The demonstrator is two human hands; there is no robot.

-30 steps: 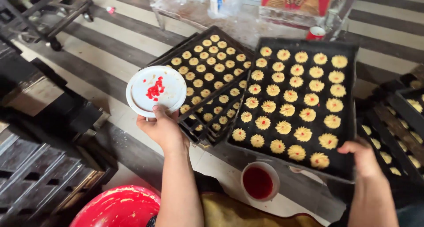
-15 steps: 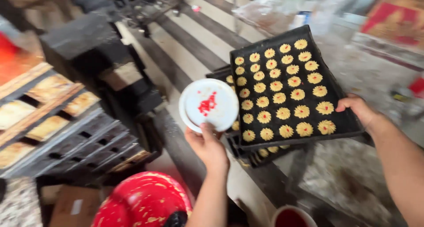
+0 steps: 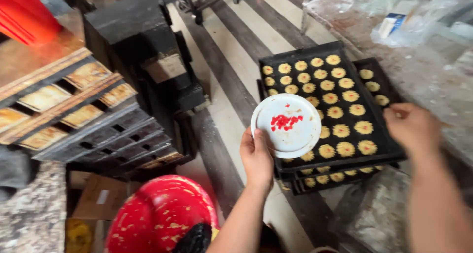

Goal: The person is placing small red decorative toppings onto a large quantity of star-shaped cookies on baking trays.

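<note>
Left hand (image 3: 256, 159) holds white plate (image 3: 286, 125); right hand (image 3: 411, 126) grips cookie tray (image 3: 389, 152).

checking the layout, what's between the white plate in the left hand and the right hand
In the head view, rows of yellow flower-shaped cookies on the top black tray lie between the white plate and the right hand.
</note>
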